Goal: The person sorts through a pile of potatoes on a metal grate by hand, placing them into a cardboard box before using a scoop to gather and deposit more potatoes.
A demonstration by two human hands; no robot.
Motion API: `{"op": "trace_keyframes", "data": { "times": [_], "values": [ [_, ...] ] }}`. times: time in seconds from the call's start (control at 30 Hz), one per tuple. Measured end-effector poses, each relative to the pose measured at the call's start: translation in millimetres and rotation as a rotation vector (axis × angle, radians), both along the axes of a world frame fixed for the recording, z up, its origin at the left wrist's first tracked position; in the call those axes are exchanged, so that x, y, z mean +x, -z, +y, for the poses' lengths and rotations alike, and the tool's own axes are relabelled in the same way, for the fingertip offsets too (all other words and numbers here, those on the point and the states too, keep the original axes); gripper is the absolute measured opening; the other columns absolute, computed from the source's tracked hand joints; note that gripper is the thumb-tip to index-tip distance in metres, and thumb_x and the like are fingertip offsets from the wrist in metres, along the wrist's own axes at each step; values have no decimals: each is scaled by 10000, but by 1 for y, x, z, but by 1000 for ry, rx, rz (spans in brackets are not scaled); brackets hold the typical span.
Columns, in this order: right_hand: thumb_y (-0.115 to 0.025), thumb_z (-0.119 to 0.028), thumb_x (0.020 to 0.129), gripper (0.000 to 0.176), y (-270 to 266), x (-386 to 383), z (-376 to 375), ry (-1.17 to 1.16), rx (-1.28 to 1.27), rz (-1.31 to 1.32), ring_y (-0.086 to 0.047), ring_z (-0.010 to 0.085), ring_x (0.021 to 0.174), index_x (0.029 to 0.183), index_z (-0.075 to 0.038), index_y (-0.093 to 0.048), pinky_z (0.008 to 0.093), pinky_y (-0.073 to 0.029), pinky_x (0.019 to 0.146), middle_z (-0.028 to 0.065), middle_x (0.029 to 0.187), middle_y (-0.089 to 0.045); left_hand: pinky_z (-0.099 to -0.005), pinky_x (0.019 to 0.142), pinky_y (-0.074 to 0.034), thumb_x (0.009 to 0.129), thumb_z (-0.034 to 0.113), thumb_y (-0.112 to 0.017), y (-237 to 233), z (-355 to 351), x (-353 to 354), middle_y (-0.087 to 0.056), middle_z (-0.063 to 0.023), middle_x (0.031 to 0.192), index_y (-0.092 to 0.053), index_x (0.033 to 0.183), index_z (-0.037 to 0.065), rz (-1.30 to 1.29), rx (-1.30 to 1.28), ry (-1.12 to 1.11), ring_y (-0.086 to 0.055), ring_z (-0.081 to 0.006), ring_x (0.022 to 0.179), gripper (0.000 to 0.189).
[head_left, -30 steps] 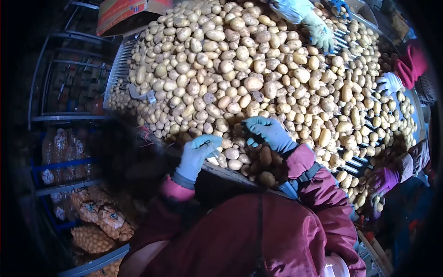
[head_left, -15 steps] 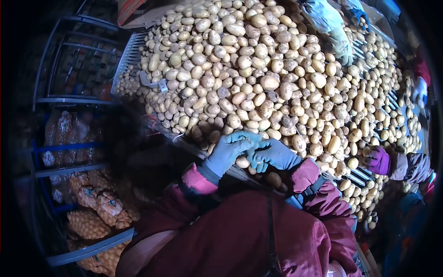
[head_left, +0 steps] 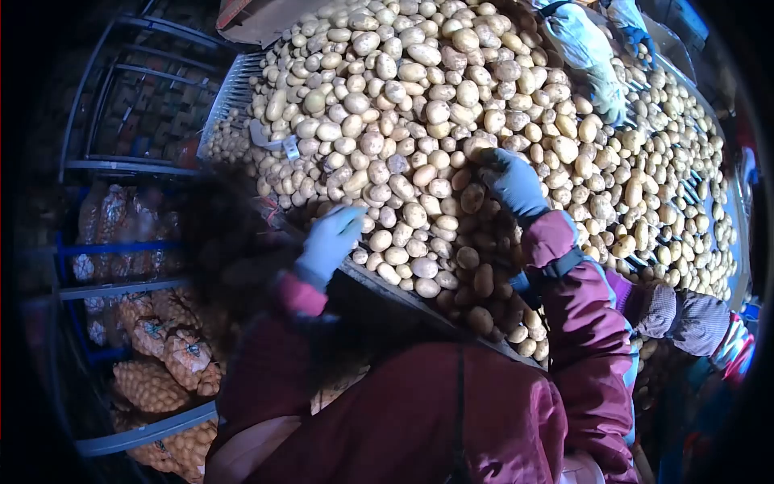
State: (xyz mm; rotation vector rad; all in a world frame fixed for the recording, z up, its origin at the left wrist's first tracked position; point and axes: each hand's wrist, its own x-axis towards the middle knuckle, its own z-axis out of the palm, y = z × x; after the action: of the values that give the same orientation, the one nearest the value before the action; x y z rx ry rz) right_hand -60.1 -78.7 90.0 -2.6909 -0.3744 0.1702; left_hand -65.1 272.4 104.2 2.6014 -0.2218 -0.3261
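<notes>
A broad heap of potatoes [head_left: 419, 113] covers the sorting surface in front of me. My left hand [head_left: 332, 238], in a light blue-grey glove, hovers at the near edge of the heap with its fingers stretched out and nothing seen in them. Farther out and to the right, my right hand [head_left: 514, 184] reaches in over the heap. Its gloved fingers curl against a potato [head_left: 477, 147], and the fingertips are partly hidden. Below that arm, shaded potatoes [head_left: 482, 278] lie by the near rim [head_left: 403, 300].
A co-worker's gloved hand [head_left: 609, 98] is on the potatoes at the upper right. Another person's patterned sleeve [head_left: 657, 310] reaches in from the right. A white curved strip [head_left: 274, 143] lies at the heap's left. Net sacks of potatoes [head_left: 149, 387] fill a rack [head_left: 145, 431] at lower left.
My hands, together at the near rim before, have parted: the left moved left, the right moved up and right over the heap. The purple-gloved hand at right is now hidden behind my right arm.
</notes>
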Motion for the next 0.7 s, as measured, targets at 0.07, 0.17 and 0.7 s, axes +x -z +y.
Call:
{"op": "trace_keyframes", "data": {
  "times": [0.07,0.17,0.7],
  "values": [
    [-694,-176,897,350,-4,-1,3,74,-93,75,-716,301,969,1236,-88,-681,393,-562,847,97,1063,-732,-392,980,-527,945,99,-646,25,-38,35,-697,-200,1169,-699,1181,2,-176,-206,224,-672,-341,1103,261],
    [-633,-150,878,322,18,-19,1,355,383,86,-687,350,1076,1195,-134,-687,432,-547,915,126,1171,-704,-491,902,-545,924,224,-631,49,-80,82,-635,-108,1263,-640,1224,117,-205,285,217,-658,-391,1057,319],
    [-693,-429,872,458,94,7,25,478,136,207,-666,388,1072,1155,-68,-689,486,-540,883,185,1170,-673,-265,600,-541,932,153,-716,57,-85,21,-721,-86,969,-654,1264,32,475,-648,-58,-663,-126,746,359]
  ]
}}
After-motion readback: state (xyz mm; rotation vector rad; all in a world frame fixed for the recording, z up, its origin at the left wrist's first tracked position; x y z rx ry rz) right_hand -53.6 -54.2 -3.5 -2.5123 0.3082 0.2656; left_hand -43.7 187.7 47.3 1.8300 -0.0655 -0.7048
